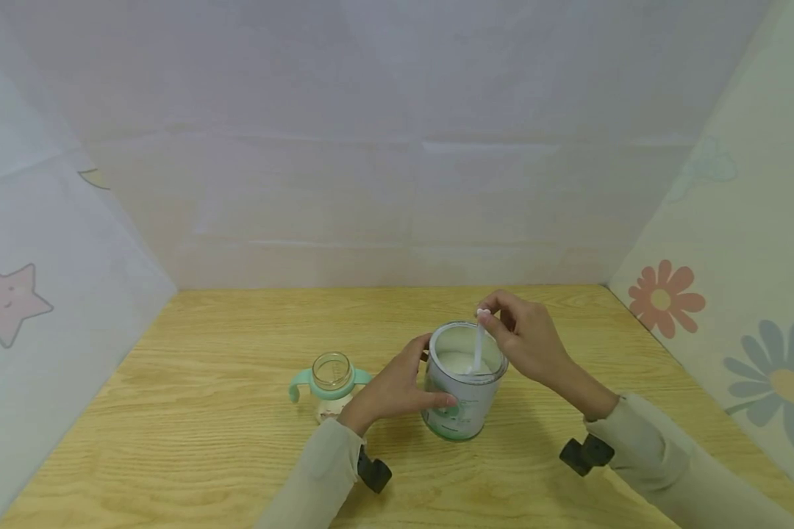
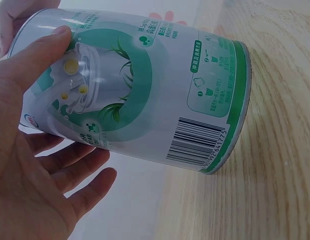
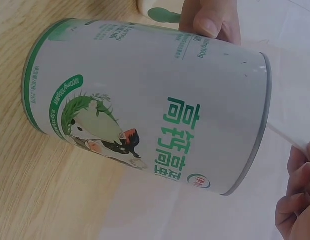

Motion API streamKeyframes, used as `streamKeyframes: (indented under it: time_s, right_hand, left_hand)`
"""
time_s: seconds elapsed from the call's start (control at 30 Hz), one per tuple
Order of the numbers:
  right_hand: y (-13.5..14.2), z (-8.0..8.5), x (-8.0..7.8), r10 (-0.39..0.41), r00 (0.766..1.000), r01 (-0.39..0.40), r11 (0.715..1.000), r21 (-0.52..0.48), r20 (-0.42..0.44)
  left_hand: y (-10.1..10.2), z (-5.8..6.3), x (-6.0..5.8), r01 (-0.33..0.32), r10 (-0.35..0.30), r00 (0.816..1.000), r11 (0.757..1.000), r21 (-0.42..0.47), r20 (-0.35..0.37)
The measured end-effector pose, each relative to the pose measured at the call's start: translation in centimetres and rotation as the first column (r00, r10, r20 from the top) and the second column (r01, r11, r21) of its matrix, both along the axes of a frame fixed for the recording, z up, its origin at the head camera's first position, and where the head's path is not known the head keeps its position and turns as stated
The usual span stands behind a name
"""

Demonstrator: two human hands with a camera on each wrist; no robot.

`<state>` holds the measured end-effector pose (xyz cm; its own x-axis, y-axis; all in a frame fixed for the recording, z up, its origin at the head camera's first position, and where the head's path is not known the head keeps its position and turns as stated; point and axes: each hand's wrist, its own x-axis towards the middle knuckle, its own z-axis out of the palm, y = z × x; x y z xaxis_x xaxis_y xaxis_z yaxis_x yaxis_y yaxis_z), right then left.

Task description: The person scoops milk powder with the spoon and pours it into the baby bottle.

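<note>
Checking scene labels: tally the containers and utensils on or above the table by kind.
Open tin: 1
Two-handled bottle: 1
White utensil: 1
Total: 3

Can [image 1: 473, 400] from above and in wrist close-ups

Wood-grain tabletop [image 1: 172, 426], 3 pale walls [image 1: 397, 191]; pink star [image 1: 6, 303] left, 2 flowers [image 1: 789, 386] right
</note>
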<state>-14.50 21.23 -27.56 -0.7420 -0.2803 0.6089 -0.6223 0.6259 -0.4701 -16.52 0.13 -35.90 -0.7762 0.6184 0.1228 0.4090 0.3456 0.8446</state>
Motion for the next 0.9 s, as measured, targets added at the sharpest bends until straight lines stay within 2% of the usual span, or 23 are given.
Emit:
streamKeyframes:
  time_s: [0.4, 0.63, 0.9]
  right_hand:
    - [0.0, 0.5, 0.1, 0.033, 0.999, -0.033, 0.999, -0.029, -0.023]
    - [-0.1, 0.9, 0.1, 0.014, 1.000, -0.015, 1.000, -0.024, -0.015]
    - [-0.3, 1.5, -0.1, 0.028, 0.999, -0.028, 0.999, -0.032, -0.025]
  left_hand:
    - [0.0, -0.1, -0.1, -0.001, 0.001, 1.000, 1.000, 0.005, -0.007]
    - [0.1, -0.2, -0.1, 0.005, -0.005, 1.000, 1.000, 0.001, -0.023]
    - [0.0, -0.2, -0.1, 0.005, -0.004, 1.000, 1.000, 0.010, -0.014]
